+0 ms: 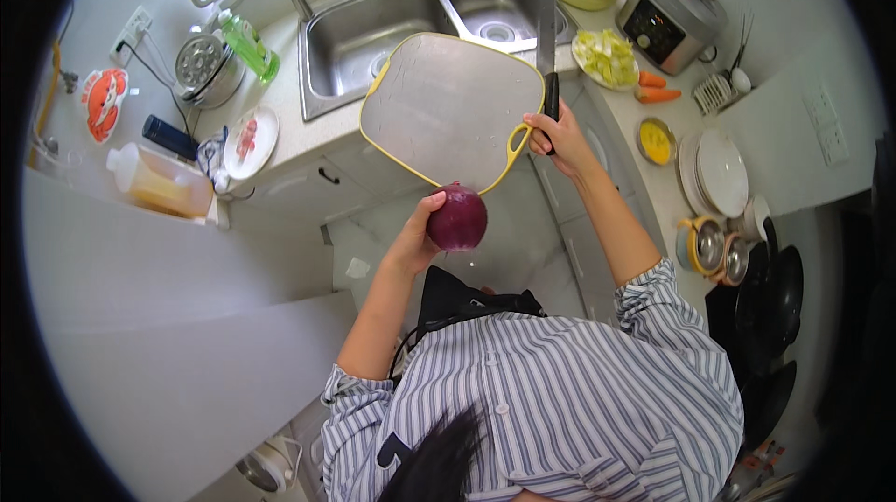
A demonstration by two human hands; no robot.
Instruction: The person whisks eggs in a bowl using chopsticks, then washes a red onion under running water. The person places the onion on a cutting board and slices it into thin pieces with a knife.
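Note:
A red onion (457, 218) is in my left hand (418, 235), just below the near edge of a grey cutting board with a yellow rim (455, 106). My right hand (562, 138) grips the black handle of a kitchen knife (546, 33), whose blade points up toward the sink. Fingers of that same hand also reach the board's yellow loop handle; whether they bear its weight I cannot tell. The board covers part of the view of the double sink and the counter's front edge.
A steel double sink (308, 92) lies beyond the board. Along the right counter stand a plate of chopped leafy vegetable (606, 60), carrots (656, 94), a bowl of yellow liquid (656, 141) and a cooker (672, 18). At left are a dish soap bottle (248, 47) and a white plate (266, 134) with pinkish pieces.

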